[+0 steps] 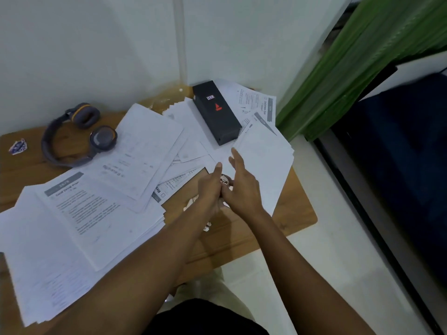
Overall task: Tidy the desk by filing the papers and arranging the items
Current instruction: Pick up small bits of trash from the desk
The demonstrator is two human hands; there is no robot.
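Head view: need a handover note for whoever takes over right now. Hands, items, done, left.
Left hand: fingers curled round a small item at mid-desk; I cannot tell what it is.
Right hand: fingers straight, close beside the left hand, holding nothing visible.
Papers: loose and overlapping across most of the desk.
Box: lying on papers at the back corner.
Headphones: back left on the desk.
Done: nothing looks filed or arranged.
Left: gather and file the papers, then arrange the box and headphones.
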